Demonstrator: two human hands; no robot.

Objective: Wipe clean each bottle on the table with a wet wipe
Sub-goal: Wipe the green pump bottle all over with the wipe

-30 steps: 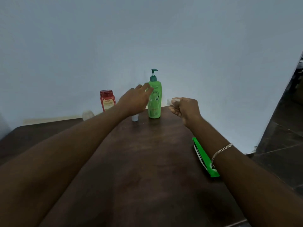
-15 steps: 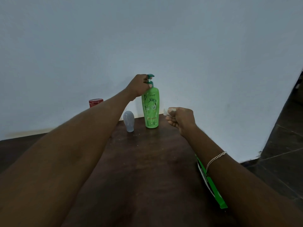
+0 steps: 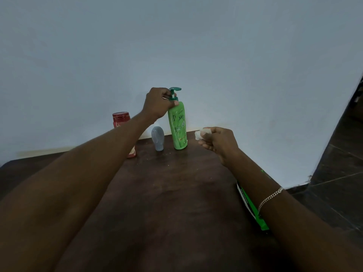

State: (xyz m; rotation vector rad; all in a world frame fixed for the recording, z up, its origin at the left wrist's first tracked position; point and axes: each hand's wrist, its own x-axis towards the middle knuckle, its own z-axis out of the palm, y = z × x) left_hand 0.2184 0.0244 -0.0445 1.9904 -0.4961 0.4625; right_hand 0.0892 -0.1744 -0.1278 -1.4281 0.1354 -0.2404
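Fingers (image 3: 166, 93) of left hand (image 3: 157, 104) grip green plastic pump bottle (image 3: 179, 130); right hand (image 3: 219, 143) pinches white wet wipe (image 3: 198, 134), so wiping its side comes next

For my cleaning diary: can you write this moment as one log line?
left hand grips green pump bottle neck | right hand pinches wet wipe | wipe not touching bottle

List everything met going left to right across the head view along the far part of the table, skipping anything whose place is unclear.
red bottle → small grey bottle → green pump bottle → wet wipe → right hand holding it → green packet
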